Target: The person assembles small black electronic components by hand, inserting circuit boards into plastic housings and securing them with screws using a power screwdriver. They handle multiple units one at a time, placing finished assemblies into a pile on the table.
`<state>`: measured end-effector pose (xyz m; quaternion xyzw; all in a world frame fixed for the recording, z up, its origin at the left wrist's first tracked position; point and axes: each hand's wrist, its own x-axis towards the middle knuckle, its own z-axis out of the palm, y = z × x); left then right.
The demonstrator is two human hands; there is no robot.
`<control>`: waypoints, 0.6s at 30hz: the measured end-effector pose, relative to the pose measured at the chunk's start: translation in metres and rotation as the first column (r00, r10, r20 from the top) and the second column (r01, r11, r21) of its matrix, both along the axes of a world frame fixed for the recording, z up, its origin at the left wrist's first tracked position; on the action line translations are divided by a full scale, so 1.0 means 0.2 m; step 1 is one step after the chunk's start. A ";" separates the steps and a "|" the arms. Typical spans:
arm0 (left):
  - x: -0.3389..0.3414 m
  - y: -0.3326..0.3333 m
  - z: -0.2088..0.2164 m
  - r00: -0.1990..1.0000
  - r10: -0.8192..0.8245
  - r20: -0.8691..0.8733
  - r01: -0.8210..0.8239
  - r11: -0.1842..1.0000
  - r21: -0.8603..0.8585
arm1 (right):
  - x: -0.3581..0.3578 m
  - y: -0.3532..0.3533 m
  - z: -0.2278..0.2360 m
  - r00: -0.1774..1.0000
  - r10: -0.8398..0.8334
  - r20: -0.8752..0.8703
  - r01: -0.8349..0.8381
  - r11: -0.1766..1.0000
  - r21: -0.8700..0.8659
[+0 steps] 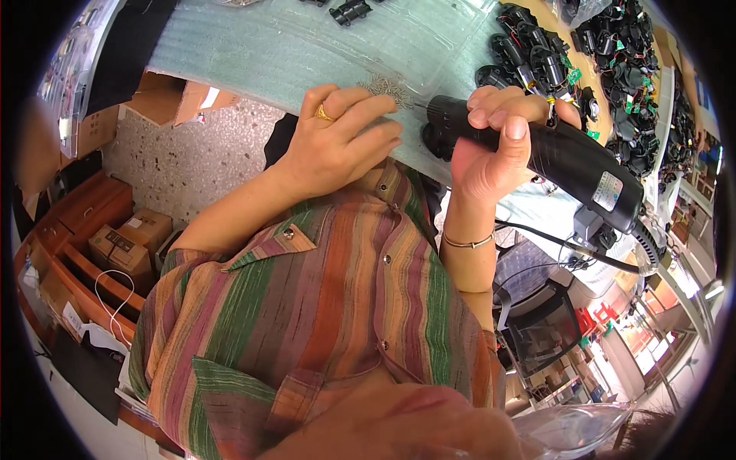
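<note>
My right hand (pixel 494 149) is wrapped round a black corded electric screwdriver (pixel 579 165). The tool lies slantwise, its ribbed front end toward my left hand and its cable end toward the right. Close to that front end is my left hand (pixel 333 142), with its fingers curled in; whatever they may pinch is hidden. Just beyond the left fingers, a small pile of screws (pixel 387 88) lies on the pale green table mat (pixel 253 50). A dark rounded part (pixel 437 142) shows partly beneath the screwdriver's front, near the table edge.
Many black plastic assemblies (pixel 537 57) with green boards and wires crowd the right of the table. Another black part (pixel 350 11) lies at the far edge. The tool's black cable (pixel 567 245) loops down at right. Cardboard boxes (pixel 123 249) stand lower left.
</note>
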<state>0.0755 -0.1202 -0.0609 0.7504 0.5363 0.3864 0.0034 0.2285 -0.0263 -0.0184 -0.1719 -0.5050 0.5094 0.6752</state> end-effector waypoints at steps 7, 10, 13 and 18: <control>0.02 0.06 0.03 0.996 0.094 0.000 -0.094 0.993 -0.069 | -0.01 -0.02 -0.02 0.999 0.021 0.034 -0.021 1.000 -0.014; 0.03 0.08 0.05 0.994 0.107 0.026 -0.104 0.991 -0.086 | -0.01 -0.02 0.02 0.997 0.053 -0.049 -0.054 0.999 -0.007; 0.04 0.10 0.07 0.992 0.110 0.058 -0.104 0.990 -0.094 | 0.01 -0.03 0.08 0.994 0.083 -0.076 -0.083 0.997 0.008; 0.03 0.14 0.08 0.993 0.090 0.070 -0.087 0.995 -0.047 | 0.01 -0.03 0.15 0.990 0.106 -0.091 -0.107 0.994 -0.011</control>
